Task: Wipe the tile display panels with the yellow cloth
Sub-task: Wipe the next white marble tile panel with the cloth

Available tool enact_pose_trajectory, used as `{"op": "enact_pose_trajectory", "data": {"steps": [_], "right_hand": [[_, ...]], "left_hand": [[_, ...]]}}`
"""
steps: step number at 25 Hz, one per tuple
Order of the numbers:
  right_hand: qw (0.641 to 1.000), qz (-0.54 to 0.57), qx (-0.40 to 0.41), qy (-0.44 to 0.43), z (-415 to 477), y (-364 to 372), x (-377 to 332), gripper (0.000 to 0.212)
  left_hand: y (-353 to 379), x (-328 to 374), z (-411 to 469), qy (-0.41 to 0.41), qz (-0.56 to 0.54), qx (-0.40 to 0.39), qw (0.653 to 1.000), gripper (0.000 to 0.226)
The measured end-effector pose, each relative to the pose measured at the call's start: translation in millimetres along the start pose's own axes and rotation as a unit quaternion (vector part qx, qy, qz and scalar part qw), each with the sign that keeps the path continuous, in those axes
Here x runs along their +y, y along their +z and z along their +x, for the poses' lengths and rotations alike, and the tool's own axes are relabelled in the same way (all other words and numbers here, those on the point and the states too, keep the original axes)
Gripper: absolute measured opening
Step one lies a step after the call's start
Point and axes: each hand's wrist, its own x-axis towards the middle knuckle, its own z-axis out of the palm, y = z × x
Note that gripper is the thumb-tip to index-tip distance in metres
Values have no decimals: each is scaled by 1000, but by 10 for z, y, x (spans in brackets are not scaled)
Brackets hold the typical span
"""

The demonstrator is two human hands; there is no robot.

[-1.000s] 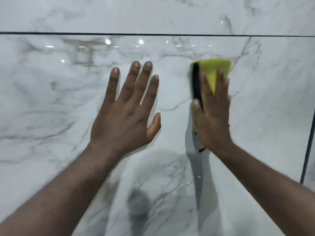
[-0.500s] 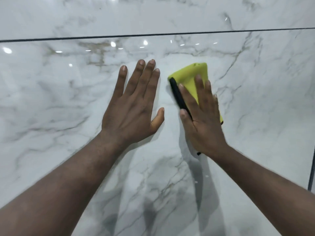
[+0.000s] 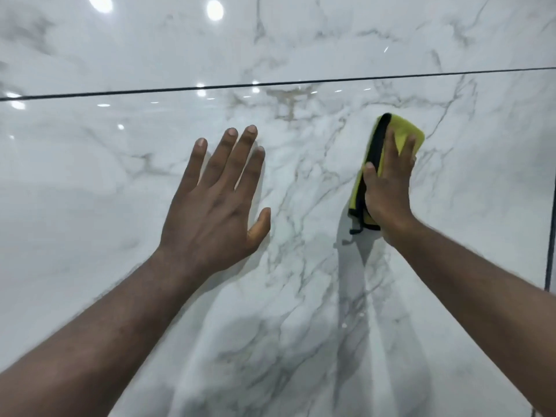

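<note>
Glossy white tile display panels (image 3: 90, 206) with grey marble veins fill the whole wall in front of this person. One thin dark horizontal joint line (image 3: 270, 83) separates the upper panel (image 3: 301, 40) from the large lower panel (image 3: 301, 296), and I take this joint line as my mark for every place. Above it, round bright lamp reflections (image 3: 215, 9) shine on the upper panel, and smaller ones sit close along it.

Below the joint line, under its middle part, the left hand (image 3: 216, 203) lies flat on the lower panel. Its grip is wide: the four fingers (image 3: 240, 158) are straight and a little spread, pointing up toward the joint line. The thumb stands out to the side, and the hand holds nothing.

Also below the joint line, but under its right part, is the folded yellow cloth with a black sewn edge (image 3: 406, 136). It lies against the lower panel, with its rounded end nearest to the joint line. The right hand (image 3: 388, 188) covers most of it. Here the grip is not closed round the cloth: the fingers lie nearly straight on top and press it on the tile, and the thumb (image 3: 369, 173) rests along the black edge.

Well below the right end of the joint line, a dark vertical joint (image 3: 552, 236) runs downward. Grey shadows (image 3: 349, 236) fall on the lower panel beside the right wrist.
</note>
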Motion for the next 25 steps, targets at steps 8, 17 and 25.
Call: {"op": "enact_pose_trajectory", "data": {"steps": [8,17,25], "right_hand": [[953,-126,-98,-256,-610,62,102,67],[980,-97,-19,-173,-886,536,-314,61],[959,-132,-44,-248,-763,509,-250,65]], "left_hand": [[125,-334,-324,30,7,-6,1000,84],[87,-287,-303,19,11,-24,999,84],[69,-325,-304,21,2,-15,1000,83]]}}
